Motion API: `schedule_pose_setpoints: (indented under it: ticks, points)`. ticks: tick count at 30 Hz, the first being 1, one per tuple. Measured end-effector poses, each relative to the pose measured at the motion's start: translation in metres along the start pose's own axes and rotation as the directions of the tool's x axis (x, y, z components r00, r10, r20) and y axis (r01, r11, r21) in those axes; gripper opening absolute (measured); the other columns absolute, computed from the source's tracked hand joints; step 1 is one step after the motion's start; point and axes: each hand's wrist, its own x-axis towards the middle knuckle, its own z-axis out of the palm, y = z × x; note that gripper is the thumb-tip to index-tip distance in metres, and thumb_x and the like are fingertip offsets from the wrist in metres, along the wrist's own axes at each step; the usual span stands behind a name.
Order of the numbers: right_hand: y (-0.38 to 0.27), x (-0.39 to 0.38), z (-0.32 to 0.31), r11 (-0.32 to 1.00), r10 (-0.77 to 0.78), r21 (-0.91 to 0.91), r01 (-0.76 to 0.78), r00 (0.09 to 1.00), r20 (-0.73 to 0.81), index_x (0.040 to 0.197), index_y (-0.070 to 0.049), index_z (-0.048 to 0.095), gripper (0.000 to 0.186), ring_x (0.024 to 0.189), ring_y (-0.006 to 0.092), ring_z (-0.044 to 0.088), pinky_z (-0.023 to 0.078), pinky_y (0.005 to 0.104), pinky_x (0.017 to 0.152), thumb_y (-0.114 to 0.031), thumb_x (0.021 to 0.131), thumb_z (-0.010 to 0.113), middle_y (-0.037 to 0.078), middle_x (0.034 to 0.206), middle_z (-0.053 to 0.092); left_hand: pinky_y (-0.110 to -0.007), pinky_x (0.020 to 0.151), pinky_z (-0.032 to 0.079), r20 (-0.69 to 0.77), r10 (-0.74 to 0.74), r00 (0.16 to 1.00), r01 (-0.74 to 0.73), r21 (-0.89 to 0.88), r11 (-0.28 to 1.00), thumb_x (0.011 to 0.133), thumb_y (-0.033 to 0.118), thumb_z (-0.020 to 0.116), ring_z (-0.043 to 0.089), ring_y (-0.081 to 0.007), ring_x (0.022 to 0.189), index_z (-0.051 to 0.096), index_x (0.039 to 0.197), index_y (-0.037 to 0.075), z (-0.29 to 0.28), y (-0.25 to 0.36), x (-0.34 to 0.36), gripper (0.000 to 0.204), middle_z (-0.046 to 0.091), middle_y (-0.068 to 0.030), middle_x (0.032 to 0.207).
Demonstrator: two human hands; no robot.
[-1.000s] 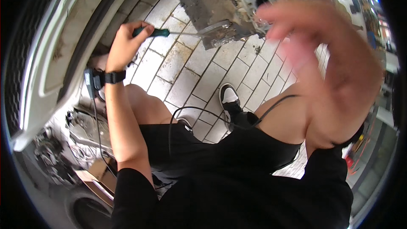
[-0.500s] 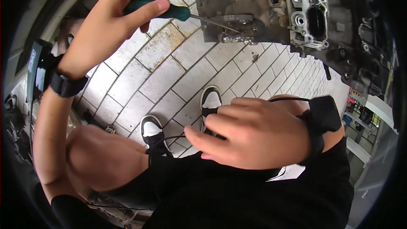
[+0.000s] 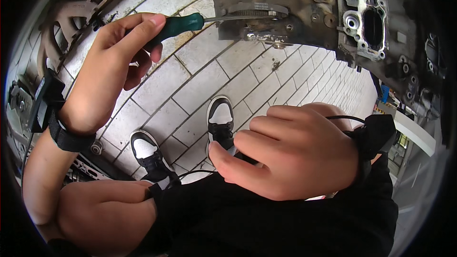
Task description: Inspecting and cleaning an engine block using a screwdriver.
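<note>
My left hand (image 3: 126,50) is closed round the dark green handle of a screwdriver (image 3: 183,24). Its thin metal shaft runs right, and the tip meets the dark, toothed curved part (image 3: 254,10) set in the face of a greasy engine block (image 3: 300,19). Whether the tip presses on that part or only lies over it, I cannot tell. My right hand (image 3: 290,154) rests low over my lap, back up, with its fingers curled; what they hold, if anything, is hidden. It is apart from the engine block.
White tiled floor (image 3: 190,83) lies under my two black-and-white shoes (image 3: 220,116). A rusty pipe manifold (image 3: 71,16) is at the far left, with dark metal parts (image 3: 88,166) below it. Bare metal port faces (image 3: 364,24) stand on the block's right.
The screwdriver has turned from slanting down to nearly level, its tip now at the toothed part. My left hand moved slightly left and down. The right hand stays low and curled.
</note>
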Motion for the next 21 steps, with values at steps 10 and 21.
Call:
schedule_pose_setpoints:
  ticks: [10, 21]
  points:
    - [-0.012, 0.003, 0.005, 0.998, -0.039, -0.039, 0.039, 0.999, 0.000, 0.099, -0.009, 0.074, 0.024, 0.055, 0.0107, 0.047, 0.038, 0.0238, 0.048, -0.019, 0.078, 0.080, -0.003, 0.065, 0.042, -0.019, 0.051, 0.027, 0.026, -0.044, 0.999, 0.047, -0.120, 0.992, 0.104, 0.043, 0.057, 0.041, -0.0009, 0.061, 0.066, 0.125, 0.012, 0.012, -0.014, 0.000, 0.039, 0.054, 0.0068, 0.077]
    - [-0.018, 0.005, -0.001, 1.000, 0.000, -0.024, 0.000, 1.000, -0.010, 0.090, -0.008, 0.063, 0.021, 0.063, 0.0145, 0.058, 0.044, 0.0293, 0.054, -0.023, 0.079, 0.072, 0.000, 0.069, 0.051, -0.019, 0.051, 0.035, 0.218, 0.008, 0.976, -0.025, 0.073, 0.997, 0.101, 0.041, 0.060, 0.046, -0.0029, 0.060, 0.067, 0.115, 0.010, -0.042, 0.016, 0.028, 0.035, 0.054, 0.0076, 0.070]
